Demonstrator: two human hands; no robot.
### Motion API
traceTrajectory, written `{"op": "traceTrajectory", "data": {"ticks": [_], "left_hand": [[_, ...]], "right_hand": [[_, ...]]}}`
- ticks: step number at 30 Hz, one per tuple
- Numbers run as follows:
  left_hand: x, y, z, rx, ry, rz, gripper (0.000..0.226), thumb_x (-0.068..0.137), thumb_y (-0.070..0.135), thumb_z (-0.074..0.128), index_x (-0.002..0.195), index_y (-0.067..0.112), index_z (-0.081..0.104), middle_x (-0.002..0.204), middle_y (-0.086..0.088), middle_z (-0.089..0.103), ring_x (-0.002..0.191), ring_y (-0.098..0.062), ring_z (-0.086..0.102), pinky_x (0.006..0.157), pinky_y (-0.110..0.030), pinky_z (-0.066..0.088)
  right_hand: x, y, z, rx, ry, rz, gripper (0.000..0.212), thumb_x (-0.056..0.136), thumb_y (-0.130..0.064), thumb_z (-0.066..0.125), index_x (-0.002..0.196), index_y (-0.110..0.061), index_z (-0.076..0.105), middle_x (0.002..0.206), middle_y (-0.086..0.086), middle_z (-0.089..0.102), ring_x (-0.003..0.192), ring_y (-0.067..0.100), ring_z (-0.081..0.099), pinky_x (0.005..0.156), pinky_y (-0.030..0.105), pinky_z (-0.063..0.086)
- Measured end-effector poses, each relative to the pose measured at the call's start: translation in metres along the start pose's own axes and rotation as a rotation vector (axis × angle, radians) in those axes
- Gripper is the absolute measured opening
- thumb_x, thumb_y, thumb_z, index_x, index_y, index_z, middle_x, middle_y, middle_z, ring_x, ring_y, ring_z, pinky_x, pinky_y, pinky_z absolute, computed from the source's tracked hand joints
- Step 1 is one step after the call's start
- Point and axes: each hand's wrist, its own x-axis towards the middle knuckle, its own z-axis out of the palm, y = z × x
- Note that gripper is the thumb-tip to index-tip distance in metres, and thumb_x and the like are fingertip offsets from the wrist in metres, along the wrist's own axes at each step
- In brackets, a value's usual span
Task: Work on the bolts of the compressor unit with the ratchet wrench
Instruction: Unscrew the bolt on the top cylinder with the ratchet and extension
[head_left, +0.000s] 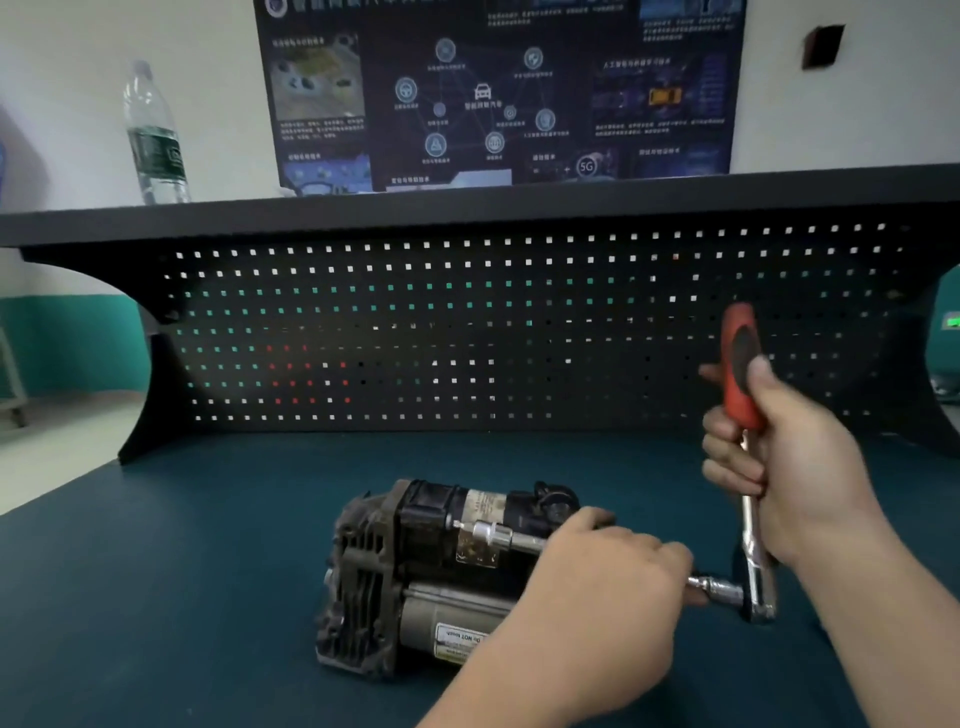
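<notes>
Head view: dark teal surface (182, 571) backed by a black pegboard (467, 332); a water bottle (156, 135) stood on the shelf at 10 o'clock, a poster (493, 88) on the wall at 12.

The compressor unit (415, 571) lay on its side at centre frame, toward 6 o'clock. The left hand (597, 582) covered its right end, grip wrapped around the extension bar (511, 538), whose socket met a bolt at the casing. The right hand (779, 447), at 3 o'clock, had its grip closed on the red handle of the ratchet wrench (748, 467), handle upright, head low beside the left hand.

Risk, as judged: the long extension could tilt under sideways pull, letting the socket slip off and round the bolt; the unclamped unit could also roll.
</notes>
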Motion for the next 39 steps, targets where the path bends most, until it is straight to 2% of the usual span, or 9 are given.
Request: {"op": "traceTrajectory", "data": {"ticks": [4, 13, 15, 20, 22, 24, 29, 31, 39], "left_hand": [[0.000, 0.001, 0.003, -0.056, 0.033, -0.019, 0.010, 0.076, 0.027, 0.067, 0.085, 0.023, 0.062, 0.070, 0.006, 0.064, 0.065, -0.014, 0.061, 0.080, -0.023, 0.046], [-0.001, 0.001, -0.011, -0.090, 0.099, -0.073, 0.026, 0.096, 0.037, 0.044, 0.101, 0.018, 0.060, 0.093, 0.002, 0.067, 0.086, -0.021, 0.061, 0.085, -0.031, 0.039], [-0.001, 0.001, -0.010, -0.025, 0.049, -0.028, 0.030, 0.098, 0.038, 0.040, 0.104, 0.016, 0.059, 0.096, 0.000, 0.067, 0.088, -0.022, 0.061, 0.086, -0.032, 0.039], [0.000, 0.003, -0.008, -0.040, 0.059, -0.026, 0.015, 0.095, 0.027, 0.047, 0.093, 0.015, 0.056, 0.084, -0.001, 0.065, 0.075, -0.025, 0.060, 0.073, -0.032, 0.034], [0.001, 0.003, -0.010, -0.069, 0.094, -0.037, 0.010, 0.090, 0.023, 0.054, 0.092, 0.015, 0.058, 0.079, 0.001, 0.064, 0.071, -0.024, 0.060, 0.067, -0.030, 0.034], [-0.001, 0.002, -0.008, -0.075, 0.130, -0.015, 0.011, 0.090, 0.024, 0.055, 0.091, 0.015, 0.062, 0.074, 0.002, 0.063, 0.068, -0.023, 0.060, 0.068, -0.030, 0.040], [-0.003, 0.005, -0.006, -0.051, 0.103, -0.023, 0.021, 0.093, 0.029, 0.045, 0.092, 0.016, 0.062, 0.077, 0.003, 0.064, 0.072, -0.021, 0.059, 0.077, -0.033, 0.043], [-0.002, 0.004, -0.008, -0.059, 0.065, -0.048, 0.021, 0.094, 0.030, 0.045, 0.094, 0.016, 0.061, 0.081, 0.003, 0.064, 0.075, -0.022, 0.060, 0.078, -0.033, 0.042], [0.004, 0.007, -0.013, -0.040, -0.049, -0.041, 0.021, 0.099, 0.028, 0.039, 0.097, 0.014, 0.055, 0.092, -0.002, 0.063, 0.086, -0.026, 0.058, 0.079, -0.034, 0.032]], "right_hand": [[-0.011, -0.005, 0.011, -0.148, -0.080, -0.227, 0.034, 0.098, -0.043, 0.044, 0.101, -0.015, 0.064, 0.055, -0.003, 0.046, 0.035, 0.007, 0.027, 0.036, 0.017, 0.024], [0.004, 0.022, -0.019, 0.329, 0.291, 0.715, 0.032, 0.102, -0.023, 0.038, 0.073, -0.011, 0.041, 0.050, 0.002, 0.036, 0.028, 0.002, 0.025, 0.028, 0.010, 0.020], [0.003, 0.017, -0.014, 0.255, 0.220, 0.642, 0.030, 0.101, -0.027, 0.038, 0.077, -0.009, 0.044, 0.049, 0.000, 0.037, 0.028, 0.002, 0.026, 0.028, 0.011, 0.020], [-0.010, -0.014, 0.010, 0.011, -0.123, -0.076, 0.030, 0.098, -0.033, 0.036, 0.095, -0.014, 0.059, 0.056, -0.003, 0.042, 0.034, 0.006, 0.026, 0.034, 0.013, 0.024], [-0.017, -0.019, 0.014, 0.007, -0.283, -0.195, 0.031, 0.098, -0.031, 0.035, 0.101, -0.014, 0.061, 0.056, -0.002, 0.045, 0.034, 0.007, 0.028, 0.036, 0.014, 0.026], [-0.013, -0.020, 0.012, 0.021, -0.265, -0.134, 0.030, 0.098, -0.033, 0.039, 0.102, -0.013, 0.061, 0.057, -0.002, 0.046, 0.034, 0.005, 0.028, 0.035, 0.014, 0.026], [0.005, 0.016, -0.015, 0.326, 0.193, 0.583, 0.030, 0.099, -0.023, 0.040, 0.075, -0.007, 0.045, 0.052, 0.002, 0.037, 0.026, 0.003, 0.026, 0.028, 0.011, 0.021], [0.006, 0.031, -0.024, 0.399, 0.257, 0.700, 0.029, 0.101, -0.018, 0.034, 0.073, -0.010, 0.040, 0.045, 0.003, 0.034, 0.022, 0.005, 0.024, 0.028, 0.010, 0.019], [-0.007, -0.017, 0.007, 0.069, -0.143, 0.007, 0.039, 0.094, -0.037, 0.031, 0.088, -0.012, 0.059, 0.052, -0.002, 0.037, 0.032, 0.008, 0.022, 0.034, 0.013, 0.021]]}}
